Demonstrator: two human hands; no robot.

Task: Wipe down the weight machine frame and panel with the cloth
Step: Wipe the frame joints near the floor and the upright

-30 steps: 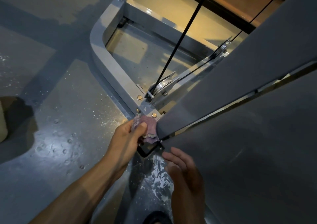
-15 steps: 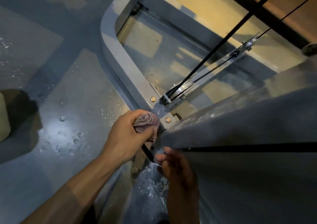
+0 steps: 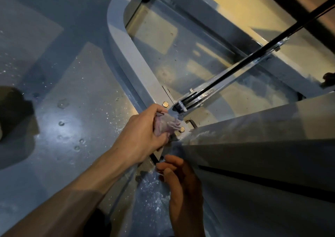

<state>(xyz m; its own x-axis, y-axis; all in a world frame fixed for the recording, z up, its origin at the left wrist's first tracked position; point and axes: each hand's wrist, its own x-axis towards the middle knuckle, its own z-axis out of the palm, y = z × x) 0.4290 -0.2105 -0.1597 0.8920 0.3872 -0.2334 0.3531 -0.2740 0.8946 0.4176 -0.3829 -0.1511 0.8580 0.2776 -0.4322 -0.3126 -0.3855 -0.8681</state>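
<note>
1. Two hands work at the frame foot: our left hand bunches the cloth in curled fingers against the bolted joint.
2. Our right hand, at six o'clock of it, hangs loosely curled, holding nothing.
3. The cloth may snag on the bolt or miss the panel at three o'clock.

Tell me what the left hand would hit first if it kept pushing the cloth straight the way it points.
Probably the brass bolt on the frame's base plate: the left hand points right, and its cloth already reaches the bolt. Depth is unclear.
</note>
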